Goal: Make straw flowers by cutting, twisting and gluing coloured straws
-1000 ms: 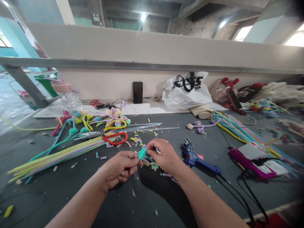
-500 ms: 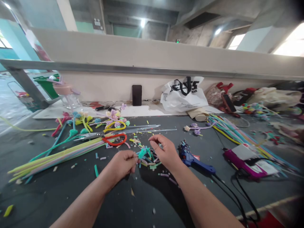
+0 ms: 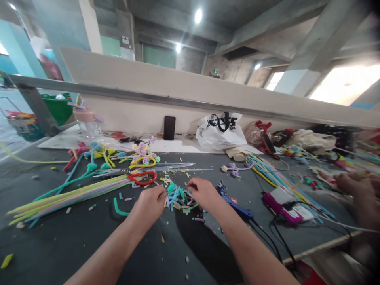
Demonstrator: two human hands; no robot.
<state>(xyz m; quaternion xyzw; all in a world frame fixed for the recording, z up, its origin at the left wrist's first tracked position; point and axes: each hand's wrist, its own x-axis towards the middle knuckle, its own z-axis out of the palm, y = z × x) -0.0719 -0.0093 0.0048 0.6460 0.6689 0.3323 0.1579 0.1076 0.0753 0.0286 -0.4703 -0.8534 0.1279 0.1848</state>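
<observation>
My left hand [image 3: 151, 203] is closed in a pinch at the left edge of a small pile of cut pipe-cleaner pieces [image 3: 179, 198] on the dark table [image 3: 89, 237]. A short teal piece [image 3: 171, 189] sticks out from its fingertips. My right hand [image 3: 203, 192] rests on the right side of the same pile, fingers curled down onto the pieces. What it grips is hidden. Both forearms reach in from the bottom edge.
Scissors with red and yellow handles [image 3: 142, 177] and a long bundle of pipe cleaners [image 3: 71, 193] lie to the left. A blue glue gun [image 3: 236, 204] and a magenta glue gun [image 3: 280, 204] with cables lie to the right. Another person's hand [image 3: 356, 185] works at the far right. A white bag [image 3: 221, 130] and a phone [image 3: 169, 127] stand at the back.
Both hands have lowered from a raised position to the pile on the table. The camera has tilted up and right, bringing another person's hand into view.
</observation>
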